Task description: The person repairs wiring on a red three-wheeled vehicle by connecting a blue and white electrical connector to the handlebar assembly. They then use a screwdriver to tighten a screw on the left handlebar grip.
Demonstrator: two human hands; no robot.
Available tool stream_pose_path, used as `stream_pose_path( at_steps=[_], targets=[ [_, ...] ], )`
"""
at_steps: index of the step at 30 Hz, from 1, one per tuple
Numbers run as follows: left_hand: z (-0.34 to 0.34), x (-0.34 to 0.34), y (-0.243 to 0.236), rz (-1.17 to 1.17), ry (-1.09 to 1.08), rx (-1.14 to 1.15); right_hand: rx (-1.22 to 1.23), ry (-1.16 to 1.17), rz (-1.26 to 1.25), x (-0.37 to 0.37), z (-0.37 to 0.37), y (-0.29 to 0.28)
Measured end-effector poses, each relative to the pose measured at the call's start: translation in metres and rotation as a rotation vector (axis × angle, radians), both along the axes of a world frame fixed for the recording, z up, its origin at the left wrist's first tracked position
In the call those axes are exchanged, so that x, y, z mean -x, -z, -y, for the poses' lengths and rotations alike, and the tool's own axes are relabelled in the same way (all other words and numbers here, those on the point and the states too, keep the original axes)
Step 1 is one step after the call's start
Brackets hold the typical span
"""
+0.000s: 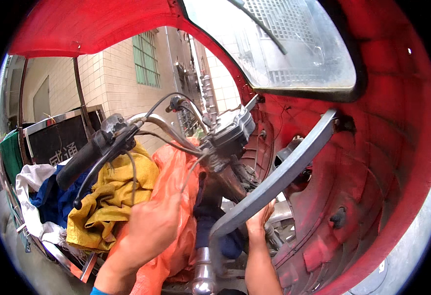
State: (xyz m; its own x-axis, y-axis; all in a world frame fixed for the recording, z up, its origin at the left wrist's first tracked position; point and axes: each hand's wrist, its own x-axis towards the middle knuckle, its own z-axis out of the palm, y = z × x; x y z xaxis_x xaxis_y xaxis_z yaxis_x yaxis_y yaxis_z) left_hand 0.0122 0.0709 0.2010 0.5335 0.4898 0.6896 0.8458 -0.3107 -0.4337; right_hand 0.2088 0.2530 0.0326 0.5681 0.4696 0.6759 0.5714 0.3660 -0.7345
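Note:
My left hand is closed and slightly blurred in front of an orange plastic sheet. A thin cable comes down from the handlebar towards its fingertips; whether the fingers grip it I cannot make out. Reaching under a grey metal bar, my right hand is near the steering column and the parts beside it. The bar hides some of its fingers. The handlebar carries a black grip with a lever, and a dark instrument box at its middle.
A red shell with a windshield curves around the right side and overhead. Yellow cloth, blue cloth and white cloth lie at the left. A shiny metal tube stands below. Beyond is a tiled wall.

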Motion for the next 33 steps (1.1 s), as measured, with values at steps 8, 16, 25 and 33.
stream_pose_path(
  at_steps=[8,16,25,33],
  targets=[
    [-0.095,-0.025,-0.004,0.328,0.132,0.172,-0.115,-0.696,-0.245,0.009,-0.046,-0.082],
    [-0.129,-0.053,-0.041,1.682,0.809,0.840,-0.050,-0.830,-0.160,0.003,-0.078,-0.105],
    [-0.109,-0.060,-0.023,2.247,1.084,0.762,-0.023,-1.474,-0.822,0.010,-0.091,-0.110],
    [-0.127,-0.068,-0.032,1.883,0.998,0.682,0.053,-1.485,-0.934,0.018,-0.062,-0.135]
  ],
)
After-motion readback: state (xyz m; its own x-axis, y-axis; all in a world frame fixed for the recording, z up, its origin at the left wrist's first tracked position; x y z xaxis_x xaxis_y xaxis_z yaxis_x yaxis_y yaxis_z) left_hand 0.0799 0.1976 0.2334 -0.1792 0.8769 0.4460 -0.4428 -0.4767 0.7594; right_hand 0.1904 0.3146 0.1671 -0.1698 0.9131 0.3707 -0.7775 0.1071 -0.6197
